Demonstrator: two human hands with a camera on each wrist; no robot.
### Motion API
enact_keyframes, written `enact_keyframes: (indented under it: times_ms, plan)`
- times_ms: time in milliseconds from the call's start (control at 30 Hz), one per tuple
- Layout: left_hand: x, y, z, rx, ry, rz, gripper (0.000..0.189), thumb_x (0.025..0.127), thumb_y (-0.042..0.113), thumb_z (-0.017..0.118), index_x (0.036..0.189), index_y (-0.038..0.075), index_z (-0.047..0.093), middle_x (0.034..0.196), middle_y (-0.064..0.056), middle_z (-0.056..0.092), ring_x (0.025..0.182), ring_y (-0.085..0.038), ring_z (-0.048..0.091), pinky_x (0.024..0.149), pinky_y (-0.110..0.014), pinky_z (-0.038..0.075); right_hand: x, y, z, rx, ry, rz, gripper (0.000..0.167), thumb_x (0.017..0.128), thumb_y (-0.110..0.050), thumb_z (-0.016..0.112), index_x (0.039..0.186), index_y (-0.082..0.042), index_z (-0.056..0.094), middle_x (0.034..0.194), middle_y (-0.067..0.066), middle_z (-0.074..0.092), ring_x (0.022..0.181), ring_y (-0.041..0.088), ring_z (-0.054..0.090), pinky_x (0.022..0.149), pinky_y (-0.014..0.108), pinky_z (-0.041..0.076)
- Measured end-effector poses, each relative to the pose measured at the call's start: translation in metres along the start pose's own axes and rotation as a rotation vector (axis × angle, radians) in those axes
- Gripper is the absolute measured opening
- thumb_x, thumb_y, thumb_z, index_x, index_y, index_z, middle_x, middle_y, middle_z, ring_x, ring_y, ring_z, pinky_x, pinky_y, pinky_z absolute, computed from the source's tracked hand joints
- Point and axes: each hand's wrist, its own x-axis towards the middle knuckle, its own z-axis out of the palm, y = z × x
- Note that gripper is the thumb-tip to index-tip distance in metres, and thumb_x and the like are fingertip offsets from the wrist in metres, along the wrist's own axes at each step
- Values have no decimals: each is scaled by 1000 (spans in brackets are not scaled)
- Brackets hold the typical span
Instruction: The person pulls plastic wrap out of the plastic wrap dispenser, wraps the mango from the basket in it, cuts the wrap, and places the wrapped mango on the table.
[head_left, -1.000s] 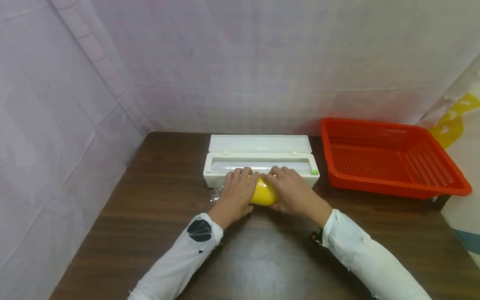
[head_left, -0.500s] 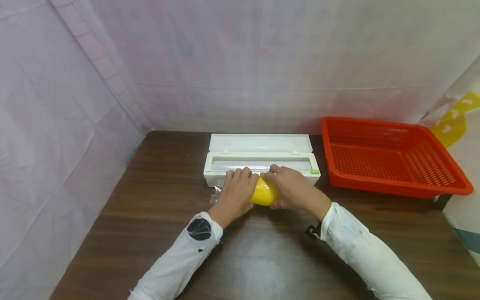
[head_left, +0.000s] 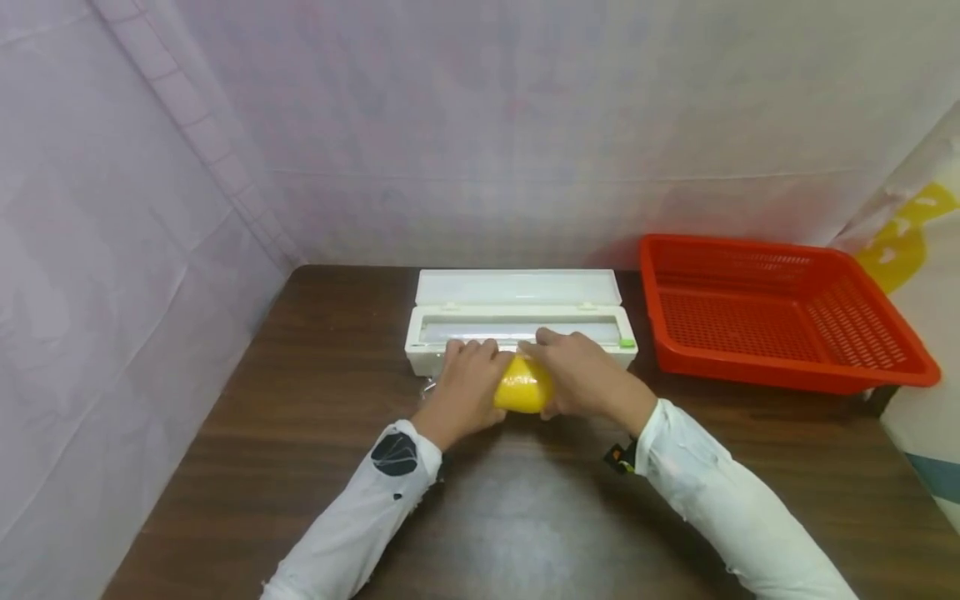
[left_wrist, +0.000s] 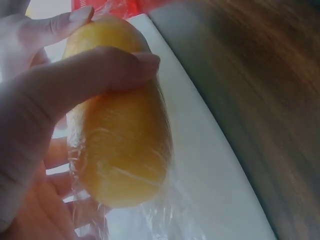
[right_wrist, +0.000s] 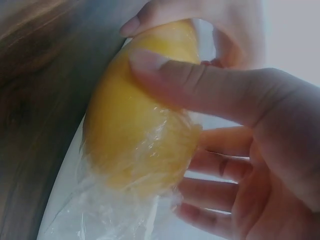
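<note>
Right hand (head_left: 585, 377) edges inward, left hand (head_left: 465, 387) also pinching the yellow fruit (head_left: 523, 390), thumbs (right_wrist: 175, 82) across, short of the desk's far edge (head_left: 352, 271).

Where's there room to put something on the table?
The brown table is bare left of the white box, between the sleeves, and in front of the red basket. It's crowded at the box's front, where the left hand and right hand hold the film-wrapped yellow thing.

booth walled with pale sheets (head_left: 480, 108)
</note>
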Motion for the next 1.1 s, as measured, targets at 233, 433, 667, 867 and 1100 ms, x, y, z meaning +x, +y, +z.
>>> enact_keyframes:
  times_ms: [233, 433, 667, 867, 1100]
  plan:
    - [-2, -4, 0, -134, -22, -30, 78, 61, 44, 92, 126, 13, 59, 110, -4, 67, 99, -24, 59, 88, -43, 39, -4, 3, 1, 66, 5, 5, 82, 55, -36, 99, 125, -8, 67, 104, 4, 72, 84, 20, 65, 84, 39, 57]
    - [-4, -4, -1, -174, -23, -29, 67, 64, 43, 90, 117, 14, 61, 105, -2, 68, 98, -22, 59, 91, -44, 38, -9, 7, 1, 86, 4, 18, 66, 60, -39, 96, 114, -10, 71, 103, 1, 75, 84, 17, 65, 88, 40, 52]
    - [-4, -4, -1, -188, -54, -57, 65, 68, 45, 87, 121, 13, 65, 110, -2, 69, 103, -21, 58, 94, -44, 37, -7, 10, 0, 55, -23, 8, 58, 65, -40, 93, 113, -14, 74, 100, -5, 76, 84, 13, 65, 101, 52, 42]
    - [-3, -2, -3, -154, -73, -73, 65, 67, 49, 88, 119, 15, 69, 113, -4, 66, 103, -23, 56, 94, -47, 37, -4, 12, 2, 78, -28, -11, 55, 65, -40, 93, 111, -14, 75, 97, -6, 76, 78, 10, 61, 87, 39, 49]
    - [-4, 0, -6, -138, -80, -63, 64, 70, 50, 88, 119, 13, 69, 105, -4, 59, 94, -22, 53, 89, -43, 36, -3, 14, 2, 108, -38, -29, 48, 65, -37, 92, 104, -15, 75, 87, -9, 72, 69, 9, 56, 70, 30, 50]
